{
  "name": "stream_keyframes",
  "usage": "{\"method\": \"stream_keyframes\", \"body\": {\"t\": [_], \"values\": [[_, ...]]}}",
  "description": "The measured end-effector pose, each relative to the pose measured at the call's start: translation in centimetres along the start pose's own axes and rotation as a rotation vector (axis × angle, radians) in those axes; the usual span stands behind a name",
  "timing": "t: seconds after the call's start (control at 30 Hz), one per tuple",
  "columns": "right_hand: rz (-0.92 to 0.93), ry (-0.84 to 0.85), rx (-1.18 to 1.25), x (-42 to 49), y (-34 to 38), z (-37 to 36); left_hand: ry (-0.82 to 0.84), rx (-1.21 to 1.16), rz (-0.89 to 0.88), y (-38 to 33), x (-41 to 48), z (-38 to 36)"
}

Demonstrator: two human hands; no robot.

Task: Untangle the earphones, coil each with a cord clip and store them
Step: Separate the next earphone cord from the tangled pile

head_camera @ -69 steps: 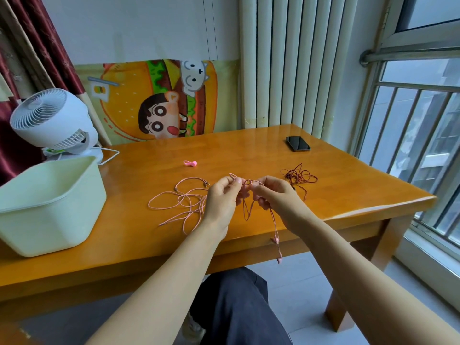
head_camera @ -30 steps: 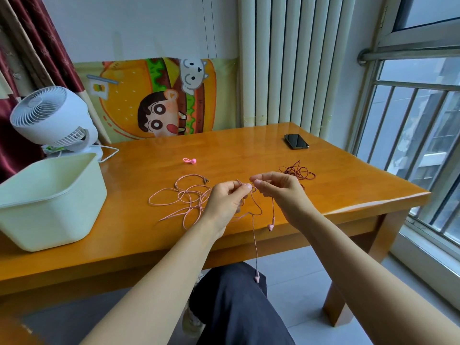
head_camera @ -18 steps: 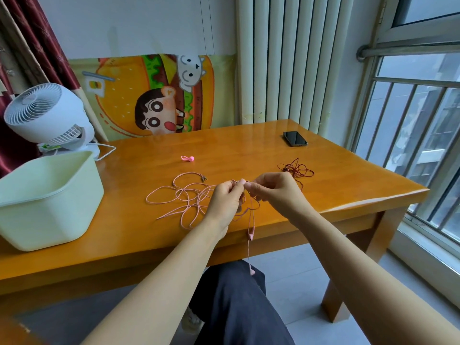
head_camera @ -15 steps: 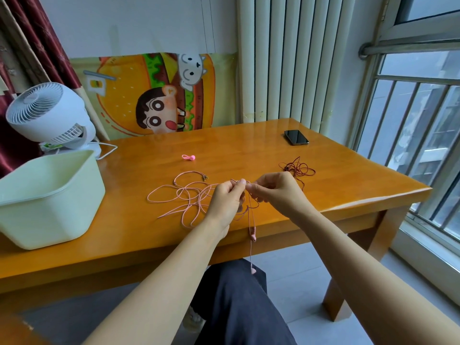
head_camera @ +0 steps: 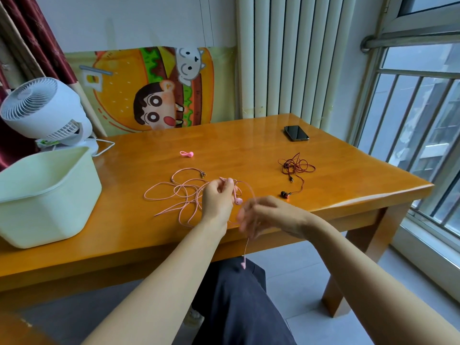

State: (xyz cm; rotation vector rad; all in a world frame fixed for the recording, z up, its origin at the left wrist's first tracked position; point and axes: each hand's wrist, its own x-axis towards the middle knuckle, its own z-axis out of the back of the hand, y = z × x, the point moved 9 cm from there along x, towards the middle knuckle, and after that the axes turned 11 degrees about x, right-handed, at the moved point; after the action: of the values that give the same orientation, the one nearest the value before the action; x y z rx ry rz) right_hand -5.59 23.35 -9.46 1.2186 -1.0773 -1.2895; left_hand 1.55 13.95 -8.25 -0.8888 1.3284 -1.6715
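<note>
Head view showed the pink earphones point(head_camera: 179, 195) tangled on the surface, left hand point(head_camera: 219, 200) fingers pinching their cord; the blurred right hand point(head_camera: 263, 215) grip was unreadable. Untangling seemed in hand; next, the dangling earbud point(head_camera: 243, 264) would need drawing free.
</note>
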Motion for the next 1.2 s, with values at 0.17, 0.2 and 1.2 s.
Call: {"method": "stream_keyframes", "body": {"t": [0.17, 0.2, 1.2], "values": [[0.134, -0.498, -0.107, 0.2, 2.5, 3.5, -0.01, 0.128, -0.128, -1.0, -0.4, -0.3], [0.154, -0.561, -0.157, 0.2, 2.9, 4.0, -0.012, 0.172, -0.158, -1.3, -0.5, -0.3], [0.296, -0.659, -0.176, 0.1, 2.3, 5.5, 0.021, -0.033, 0.018, 0.6, -0.4, -0.5]]}}
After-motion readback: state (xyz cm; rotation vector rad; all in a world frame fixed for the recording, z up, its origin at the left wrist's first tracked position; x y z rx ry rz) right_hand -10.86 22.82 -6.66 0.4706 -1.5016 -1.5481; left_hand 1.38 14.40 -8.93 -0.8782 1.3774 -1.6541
